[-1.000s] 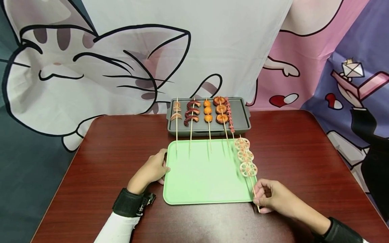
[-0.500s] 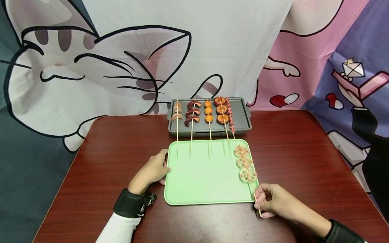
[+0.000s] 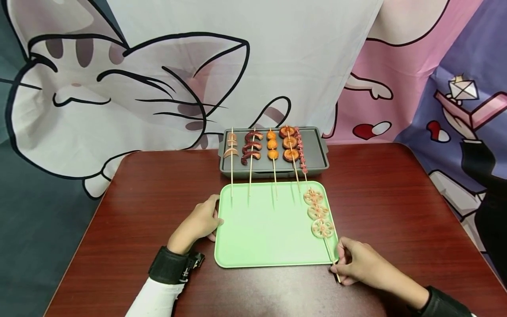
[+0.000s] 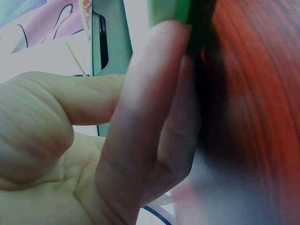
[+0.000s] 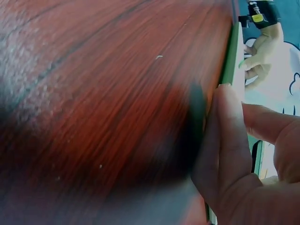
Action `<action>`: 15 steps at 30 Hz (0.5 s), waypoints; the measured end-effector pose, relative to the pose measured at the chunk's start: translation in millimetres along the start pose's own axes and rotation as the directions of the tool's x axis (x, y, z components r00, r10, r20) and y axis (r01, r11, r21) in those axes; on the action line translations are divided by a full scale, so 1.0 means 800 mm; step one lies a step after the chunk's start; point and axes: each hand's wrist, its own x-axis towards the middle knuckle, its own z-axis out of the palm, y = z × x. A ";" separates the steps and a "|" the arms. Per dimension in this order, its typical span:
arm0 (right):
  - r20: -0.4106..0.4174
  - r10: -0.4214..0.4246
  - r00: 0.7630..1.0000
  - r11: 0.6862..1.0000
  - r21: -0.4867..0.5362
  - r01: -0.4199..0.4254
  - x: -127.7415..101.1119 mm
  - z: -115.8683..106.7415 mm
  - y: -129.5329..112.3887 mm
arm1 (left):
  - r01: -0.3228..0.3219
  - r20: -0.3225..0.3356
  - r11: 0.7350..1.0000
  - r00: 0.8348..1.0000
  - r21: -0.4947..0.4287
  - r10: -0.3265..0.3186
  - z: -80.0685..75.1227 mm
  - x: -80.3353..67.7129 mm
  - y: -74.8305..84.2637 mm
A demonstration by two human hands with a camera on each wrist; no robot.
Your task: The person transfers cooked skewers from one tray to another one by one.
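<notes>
A light green tray (image 3: 273, 229) lies on the table, and my left hand (image 3: 201, 218) grips its left edge with the thumb over the rim. In the left wrist view, fingers (image 4: 145, 89) reach the tray's green edge from beneath. A skewer of lotus root slices (image 3: 322, 228) lies along the tray's right side, its stick passing over the front corner. At that corner my right hand (image 3: 362, 264) pinches the tray's edge, the thumb beside the stick's end. In the right wrist view, a fingertip (image 5: 226, 89) meets the tray's edge; the stick cannot be made out there.
Behind the green tray stands a grey baking pan (image 3: 314, 152). Several food skewers lie across it, including orange balls (image 3: 271, 144), dark red curved pieces (image 3: 252, 146) and browned round slices (image 3: 289, 142); their sticks overhang the green tray. A printed cloth (image 3: 309, 53) hangs behind the table (image 3: 388, 198).
The lotus root skewer has come down onto the tray's right side. My right hand has shifted slightly toward me and from the stick to the tray corner. My left hand stays put.
</notes>
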 end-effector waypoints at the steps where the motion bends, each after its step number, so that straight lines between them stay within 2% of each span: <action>1: -0.003 0.000 1.000 1.000 -0.012 0.000 0.000 0.001 0.000 | -0.001 0.000 1.000 1.000 0.000 0.001 0.000 0.000 0.000; 9: 0.021 -0.012 1.000 0.999 -0.033 0.013 -0.002 -0.014 -0.005 | -0.012 -0.002 1.000 1.000 -0.001 0.012 0.001 0.001 -0.001; 15: -0.026 -0.048 0.999 0.997 -0.062 0.046 0.008 -0.038 -0.012 | -0.020 -0.007 1.000 1.000 -0.009 0.020 0.000 0.000 0.000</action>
